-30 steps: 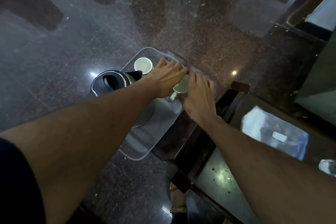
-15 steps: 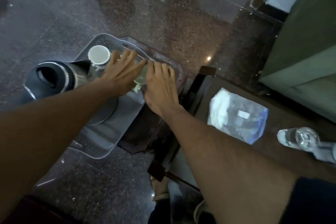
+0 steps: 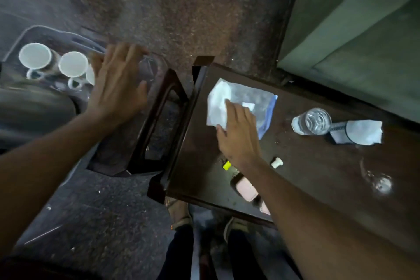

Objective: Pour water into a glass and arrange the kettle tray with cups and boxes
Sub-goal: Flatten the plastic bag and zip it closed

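My left hand point(image 3: 118, 84) hovers flat at the left of the frame, fingers straight and spread, holding nothing; the fingertips reach over the far right corner of the grey kettle tray point(image 3: 27, 34), though blur keeps me from telling whether they touch it. In the tray's upper-left part stand two white cups point(image 3: 35, 55) side by side, mouths up, handles toward me, and the rim of a third white cup point(image 3: 90, 75) peeks out from under my palm. The dark kettle point(image 3: 34, 107) is a blurred mass at the far left edge, just below the cups. My right hand point(image 3: 238, 134) lies at centre frame on the dark wooden table point(image 3: 318, 177), fingers relaxed and nearly straight, resting on the near edge of a clear plastic bag point(image 3: 245, 98) with white contents; I cannot tell whether the thumb pinches it. To the right, well apart from the bag, a water bottle point(image 3: 313, 121) lies on its side beside a paper-wrapped glass point(image 3: 361, 132). Near my wrist sit a white bottle cap point(image 3: 276, 162), a small yellow item point(image 3: 226, 165) and a pink box point(image 3: 246, 188). An empty glass point(image 3: 379, 179) stands at lower right.
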Demonstrator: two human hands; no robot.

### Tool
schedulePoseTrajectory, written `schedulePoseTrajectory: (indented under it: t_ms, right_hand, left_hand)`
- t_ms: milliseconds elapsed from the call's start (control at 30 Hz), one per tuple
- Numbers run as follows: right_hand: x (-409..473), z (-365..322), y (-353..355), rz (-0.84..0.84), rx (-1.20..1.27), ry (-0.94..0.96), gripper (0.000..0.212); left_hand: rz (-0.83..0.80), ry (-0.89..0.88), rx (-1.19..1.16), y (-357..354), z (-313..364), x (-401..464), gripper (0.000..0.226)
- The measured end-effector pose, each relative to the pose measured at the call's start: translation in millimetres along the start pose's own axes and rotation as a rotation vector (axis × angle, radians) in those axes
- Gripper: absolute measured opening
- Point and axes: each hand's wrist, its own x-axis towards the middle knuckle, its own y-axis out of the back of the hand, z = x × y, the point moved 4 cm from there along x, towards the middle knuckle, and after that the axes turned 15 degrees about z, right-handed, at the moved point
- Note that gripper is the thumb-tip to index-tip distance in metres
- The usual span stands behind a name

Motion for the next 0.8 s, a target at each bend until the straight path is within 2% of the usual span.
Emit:
schedulePoseTrajectory:
  t_ms: [200, 433, 667, 800]
  right_hand:
    - [-64.3, 121.9, 34.7, -0.09, -0.132, -0.159, 0.066]
    - [-119.5, 205.0, 57.5, -0.117, -0.158, -0.293, 0.067]
    - [-176.4, 254.2, 68.1, -0.19, -0.121, -0.392, 0.066]
    - [-214.1, 255.5, 70.2, -0.243, -0.068, -0.391, 0.066]
  left_hand:
    - [-0.131, 0.031, -0.123, -55.1, 130.3, -58.9, 0.06]
    - [-0.283, 0.012, -0.206, -108.5, 239.7, -128.4, 0.057]
    - [-0.459, 0.005, -0.21, -137.4, 296.6, -171.9, 0.057]
    - [-0.526, 0.008, -0.183, -135.0, 302.6, -203.8, 0.066]
